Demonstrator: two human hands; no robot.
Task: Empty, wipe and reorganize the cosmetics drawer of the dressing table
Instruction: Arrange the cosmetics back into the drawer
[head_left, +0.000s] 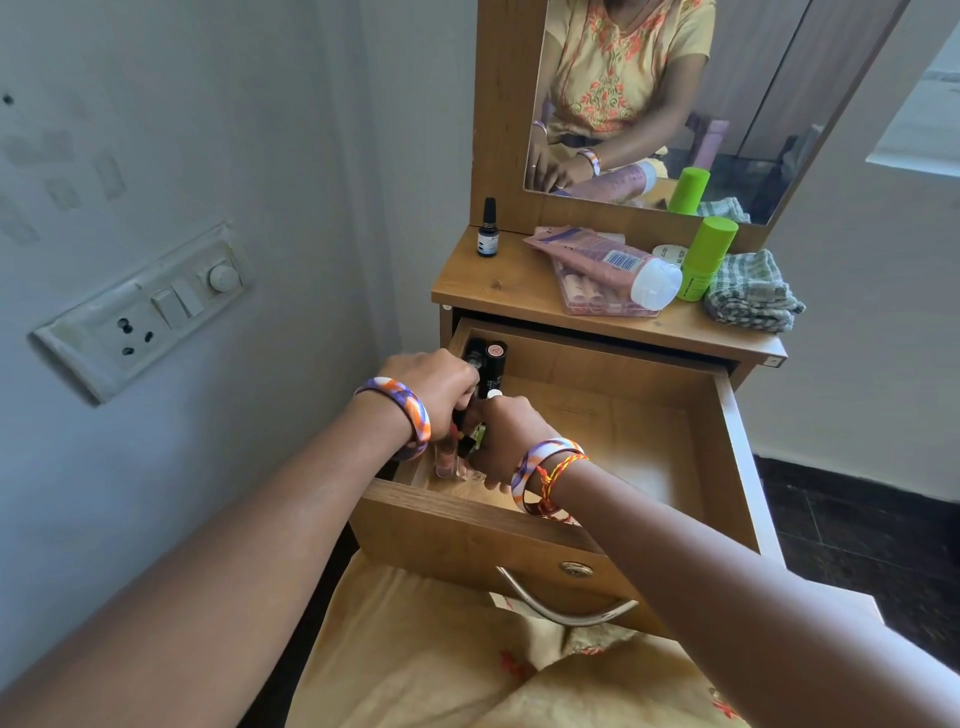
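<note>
We find the wooden drawer (701, 441) pulled open, bare-floored except its left corner, where left hand (436, 389) and right hand (511, 441) curl around small cosmetics (491, 366).

White wall switch plate (143, 312): one socket, rocker switches, round dial, on grey wall (182, 130) left of the dresser. Dark tiled floor (857, 525) lower right. Bright window (924, 119) at right edge.
</note>
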